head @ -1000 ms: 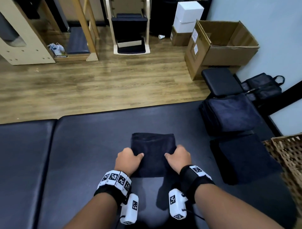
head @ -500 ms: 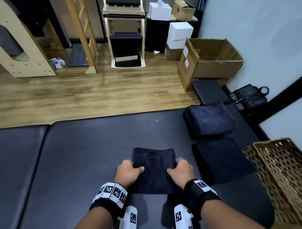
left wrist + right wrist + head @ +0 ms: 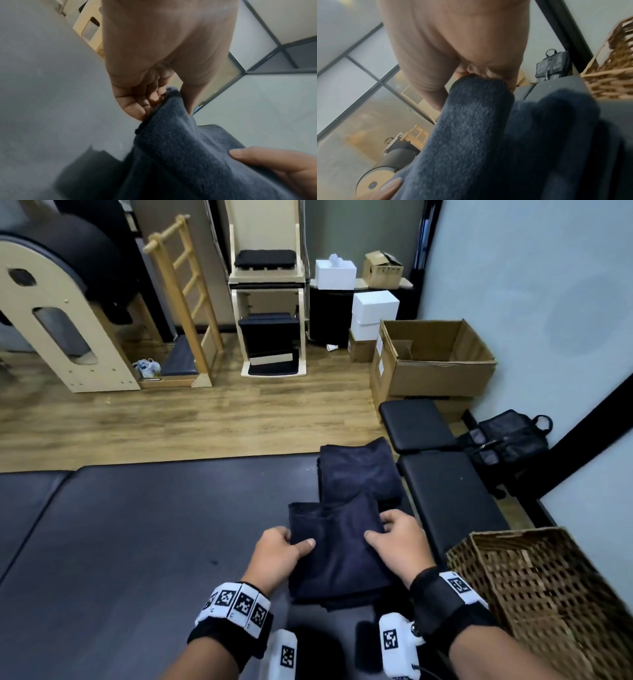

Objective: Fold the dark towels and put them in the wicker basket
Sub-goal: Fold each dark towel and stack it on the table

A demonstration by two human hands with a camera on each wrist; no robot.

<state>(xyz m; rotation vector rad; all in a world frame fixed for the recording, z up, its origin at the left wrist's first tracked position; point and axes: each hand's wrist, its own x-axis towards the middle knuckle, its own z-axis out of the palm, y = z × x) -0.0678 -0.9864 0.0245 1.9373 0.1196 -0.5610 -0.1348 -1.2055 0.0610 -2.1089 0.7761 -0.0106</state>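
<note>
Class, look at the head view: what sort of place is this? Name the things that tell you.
Probably a Pilates or physiotherapy studio: a padded ladder barrel and a wooden exercise chair stand on the wood floor, and the towels lie on a padded black table. Cardboard boxes suggest a storage corner.

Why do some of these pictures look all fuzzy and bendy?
Head view: mostly sharp, but the wide lens bends the room's straight edges, and the basket smears at the corner. Left wrist view: the towel is soft and the table grey and hazy. Right wrist view: the towel is blurred; the basket streaks.
</note>
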